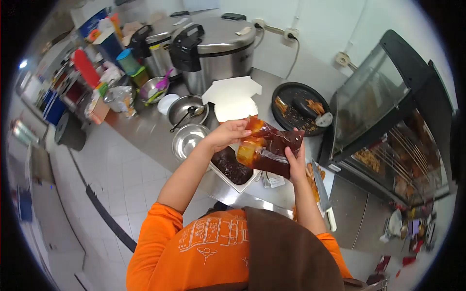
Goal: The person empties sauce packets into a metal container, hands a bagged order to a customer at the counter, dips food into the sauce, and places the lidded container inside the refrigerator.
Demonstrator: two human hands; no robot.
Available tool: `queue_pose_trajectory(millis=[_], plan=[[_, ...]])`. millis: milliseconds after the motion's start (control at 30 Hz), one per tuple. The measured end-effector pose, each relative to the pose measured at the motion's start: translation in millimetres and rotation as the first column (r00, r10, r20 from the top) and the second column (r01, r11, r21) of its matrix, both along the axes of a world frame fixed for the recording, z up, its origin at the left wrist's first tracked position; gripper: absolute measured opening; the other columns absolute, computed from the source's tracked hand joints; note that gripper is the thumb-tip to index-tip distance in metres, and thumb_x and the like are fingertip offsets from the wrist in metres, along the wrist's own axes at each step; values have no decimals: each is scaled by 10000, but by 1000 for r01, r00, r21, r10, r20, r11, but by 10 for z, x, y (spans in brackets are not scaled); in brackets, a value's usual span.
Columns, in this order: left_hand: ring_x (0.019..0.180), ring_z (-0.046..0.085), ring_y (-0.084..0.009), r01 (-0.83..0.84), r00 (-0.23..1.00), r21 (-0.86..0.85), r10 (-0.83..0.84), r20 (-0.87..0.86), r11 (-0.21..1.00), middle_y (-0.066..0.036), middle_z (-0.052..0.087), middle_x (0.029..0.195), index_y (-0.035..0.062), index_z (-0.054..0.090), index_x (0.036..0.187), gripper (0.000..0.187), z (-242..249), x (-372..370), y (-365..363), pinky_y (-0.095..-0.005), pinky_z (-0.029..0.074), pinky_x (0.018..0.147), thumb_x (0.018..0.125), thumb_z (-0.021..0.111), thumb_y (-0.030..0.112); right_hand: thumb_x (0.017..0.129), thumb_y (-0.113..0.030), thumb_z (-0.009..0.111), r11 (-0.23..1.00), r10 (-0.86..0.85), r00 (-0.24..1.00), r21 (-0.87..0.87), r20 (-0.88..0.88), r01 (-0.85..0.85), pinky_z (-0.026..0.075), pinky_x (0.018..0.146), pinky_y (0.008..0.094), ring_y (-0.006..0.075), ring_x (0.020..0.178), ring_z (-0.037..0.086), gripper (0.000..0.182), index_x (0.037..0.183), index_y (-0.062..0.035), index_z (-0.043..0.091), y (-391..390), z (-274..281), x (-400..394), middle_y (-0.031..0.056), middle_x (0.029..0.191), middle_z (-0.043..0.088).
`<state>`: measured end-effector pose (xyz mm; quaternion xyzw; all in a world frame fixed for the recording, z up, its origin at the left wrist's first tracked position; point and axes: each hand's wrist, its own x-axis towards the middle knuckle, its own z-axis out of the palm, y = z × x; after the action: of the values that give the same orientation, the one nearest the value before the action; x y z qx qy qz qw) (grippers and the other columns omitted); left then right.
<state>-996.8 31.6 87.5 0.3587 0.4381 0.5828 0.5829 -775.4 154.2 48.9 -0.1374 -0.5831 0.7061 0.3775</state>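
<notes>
Plastic sauce pouch (269,148) is pinched at its top by the left hand (228,133), right hand (296,162) gripping its side.

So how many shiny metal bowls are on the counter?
3. One empty bowl sits nearest the person's left arm, one with a ladle in it is just behind that, and one holding colourful utensils stands further left. Others may be hidden among the clutter.
</notes>
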Motion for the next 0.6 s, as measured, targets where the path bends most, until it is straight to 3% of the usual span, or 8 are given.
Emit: queue_pose_trajectory(millis=[100,200,333,367,467,500,533,600], plan=[[1008,558,-133,50,996,84,-55,65,995,-34,581,1110,32,506,1164,353,-110,-172,-126,-309,448,878,836,608,111,836,-44,587,981,-91,987,184,132,66,314,999,311,174,1179,421,575,1335,-7,304,-164,178,-91,89,1310,412],[973,572,-132,93,994,101,-99,55,991,-57,598,1075,1,505,1150,346,-348,-374,-312,-285,448,866,827,606,75,843,-30,573,970,-13,983,240,185,-32,317,993,302,167,1157,442,534,1318,-1,331,-388,361,-209,85,1266,452],[869,599,-125,93,996,73,-93,-10,993,-72,640,937,4,576,941,175,-619,-551,-477,-253,468,789,778,639,5,837,3,560,953,8,925,277,381,-122,369,948,284,151,1085,505,437,1254,-3,428,-589,351,-315,75,1185,526],[827,609,-124,116,993,47,-116,-12,992,-72,648,894,10,585,879,142,-656,-589,-513,-247,469,767,756,652,-18,833,-2,556,949,-40,944,308,329,-68,420,891,286,157,1021,553,396,1219,-25,474,-666,288,-373,87,1134,570],[830,611,-122,190,975,-21,-191,-110,982,-68,650,879,17,591,869,156,-597,-668,-598,-245,471,778,741,660,-39,833,-22,558,910,-60,884,389,464,-142,450,845,300,177,985,582,387,1213,-50,489,-842,505,-453,107,1092,598],[876,601,-116,244,964,-6,-243,-106,970,-68,645,910,19,584,905,208,-568,-680,-596,-246,477,788,730,670,-54,825,-33,567,891,-87,881,432,465,-140,463,803,305,218,925,612,388,1206,-76,505,-875,535,-479,150,1027,618],[912,588,-117,301,947,106,-284,-151,948,-69,636,956,8,571,997,285,-532,-653,-587,-247,482,794,736,668,-52,826,-27,565,877,-97,857,451,506,-167,465,799,299,209,919,612,380,1200,-60,511,-897,582,-502,143,1036,617],[868,578,-119,359,871,63,-310,-381,931,-42,626,972,14,569,1051,343,-337,-570,-591,-248,474,755,734,699,4,827,-17,562,849,-113,802,476,587,-229,469,791,287,191,909,611,364,1188,-27,523,-939,655,-543,128,1053,616]])
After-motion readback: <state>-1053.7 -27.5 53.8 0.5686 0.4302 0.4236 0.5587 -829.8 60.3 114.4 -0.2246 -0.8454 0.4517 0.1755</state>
